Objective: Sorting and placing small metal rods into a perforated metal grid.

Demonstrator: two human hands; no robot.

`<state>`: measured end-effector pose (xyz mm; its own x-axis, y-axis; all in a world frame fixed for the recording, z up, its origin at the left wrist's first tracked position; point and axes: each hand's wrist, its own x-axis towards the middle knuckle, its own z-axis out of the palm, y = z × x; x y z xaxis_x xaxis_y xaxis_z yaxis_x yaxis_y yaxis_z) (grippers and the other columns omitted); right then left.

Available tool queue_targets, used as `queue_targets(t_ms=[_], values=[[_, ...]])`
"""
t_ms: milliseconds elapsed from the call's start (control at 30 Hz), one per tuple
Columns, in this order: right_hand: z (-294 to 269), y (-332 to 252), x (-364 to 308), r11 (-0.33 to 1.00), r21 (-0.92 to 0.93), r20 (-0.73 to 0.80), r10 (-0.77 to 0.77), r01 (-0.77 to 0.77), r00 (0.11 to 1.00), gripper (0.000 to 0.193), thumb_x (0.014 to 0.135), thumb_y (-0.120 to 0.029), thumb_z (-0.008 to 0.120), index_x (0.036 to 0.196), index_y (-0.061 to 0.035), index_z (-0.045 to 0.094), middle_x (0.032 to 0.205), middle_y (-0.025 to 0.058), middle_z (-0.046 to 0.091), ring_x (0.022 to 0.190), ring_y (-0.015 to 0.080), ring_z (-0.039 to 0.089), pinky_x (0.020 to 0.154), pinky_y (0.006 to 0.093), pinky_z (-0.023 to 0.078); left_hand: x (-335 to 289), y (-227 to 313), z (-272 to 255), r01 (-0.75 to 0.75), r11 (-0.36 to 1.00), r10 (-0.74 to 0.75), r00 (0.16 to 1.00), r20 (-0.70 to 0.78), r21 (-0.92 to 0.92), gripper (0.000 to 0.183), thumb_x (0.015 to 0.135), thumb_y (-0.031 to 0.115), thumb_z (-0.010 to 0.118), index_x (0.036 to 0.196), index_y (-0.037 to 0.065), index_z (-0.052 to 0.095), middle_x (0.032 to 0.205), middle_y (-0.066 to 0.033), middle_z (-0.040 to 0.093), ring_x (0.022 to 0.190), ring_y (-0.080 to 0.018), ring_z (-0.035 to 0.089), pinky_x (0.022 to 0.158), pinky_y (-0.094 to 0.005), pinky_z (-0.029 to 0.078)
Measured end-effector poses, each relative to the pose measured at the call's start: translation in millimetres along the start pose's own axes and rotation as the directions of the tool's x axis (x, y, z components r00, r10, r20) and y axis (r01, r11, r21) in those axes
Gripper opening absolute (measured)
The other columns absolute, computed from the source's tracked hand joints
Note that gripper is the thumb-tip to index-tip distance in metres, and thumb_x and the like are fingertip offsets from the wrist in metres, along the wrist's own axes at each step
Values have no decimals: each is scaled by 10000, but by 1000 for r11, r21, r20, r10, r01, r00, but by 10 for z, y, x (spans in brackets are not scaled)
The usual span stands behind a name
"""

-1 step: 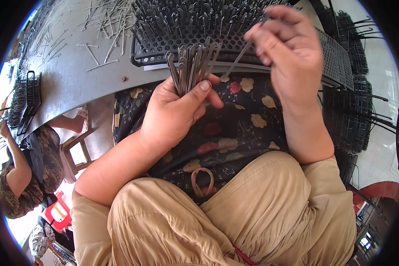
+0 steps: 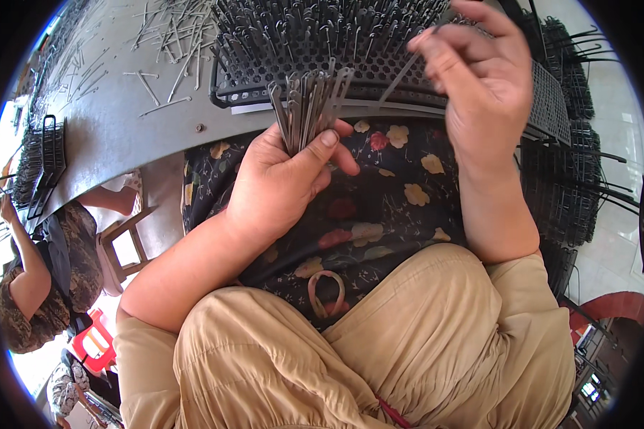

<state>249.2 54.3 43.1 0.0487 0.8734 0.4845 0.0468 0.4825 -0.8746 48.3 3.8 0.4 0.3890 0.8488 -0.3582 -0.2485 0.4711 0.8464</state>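
Observation:
My left hand [image 2: 275, 179] is closed round a bundle of slim metal strips [image 2: 306, 107] with small holes at their upper ends. The bundle fans upward above my thumb. Up and to the right, my right hand [image 2: 486, 93] pinches one single metal strip [image 2: 402, 79] between thumb and fingertips; its lower end slants toward the front edge of a perforated black rack [image 2: 293, 91]. Many similar strips [image 2: 329, 32] stand upright in the rack's holes. Part of the single strip is blurred, and its upper end is hidden by my fingers.
Loose strips [image 2: 186, 43] lie scattered on the grey metal table [image 2: 136, 136]. At right stand stacked black racks [image 2: 572, 171]; another filled rack [image 2: 46, 164] sits at the table's left edge. A co-worker [image 2: 57, 264] is at the left, near a red stool [image 2: 96, 343].
My right hand has moved a little up and to the right, carrying the single strip along. My left hand and its bundle stay where they were.

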Motion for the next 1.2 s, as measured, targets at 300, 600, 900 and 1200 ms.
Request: queue_targets(t_ms=[300, 600, 900, 1200], values=[[10, 81, 64, 831, -456, 53, -331, 318, 942, 337, 837, 104, 658, 1135, -5, 543, 909, 61, 610, 796, 83, 593, 715, 223, 491, 15, -11, 45, 43, 998, -41, 997, -65, 35, 121, 1004, 119, 483, 1071, 49, 554, 856, -50, 659, 592, -54, 487, 493, -185, 368], [81, -30, 123, 783, -494, 141, -356, 377, 924, 376, 773, 119, 696, 1119, -5, 619, 938, 85, 622, 811, 137, 649, 705, 273, 512, 38, -22, 47, 46, 999, -44, 996, -74, 24, 121, 998, 121, 499, 1053, 39, 568, 831, -41, 660, 584, -52, 496, 480, -193, 372], [3, -54, 199, 811, -396, 285, -337, 431, 897, 262, 754, 106, 712, 979, -16, 655, 855, 101, 650, 725, 192, 637, 680, 297, 497, 56, -28, 37, 51, 999, -50, 996, -74, 17, 117, 993, 117, 509, 1035, 29, 574, 809, -39, 655, 567, -54, 493, 477, -191, 373], [21, -126, 153, 620, -627, 283, -383, 472, 879, 198, 653, 45, 776, 815, -35, 693, 807, 75, 648, 748, 244, 606, 755, 352, 415, 60, 0, 47, 38, 999, -37, 996, -85, 7, 129, 992, 124, 512, 1041, 26, 581, 805, -37, 656, 561, -51, 499, 458, -188, 368]])
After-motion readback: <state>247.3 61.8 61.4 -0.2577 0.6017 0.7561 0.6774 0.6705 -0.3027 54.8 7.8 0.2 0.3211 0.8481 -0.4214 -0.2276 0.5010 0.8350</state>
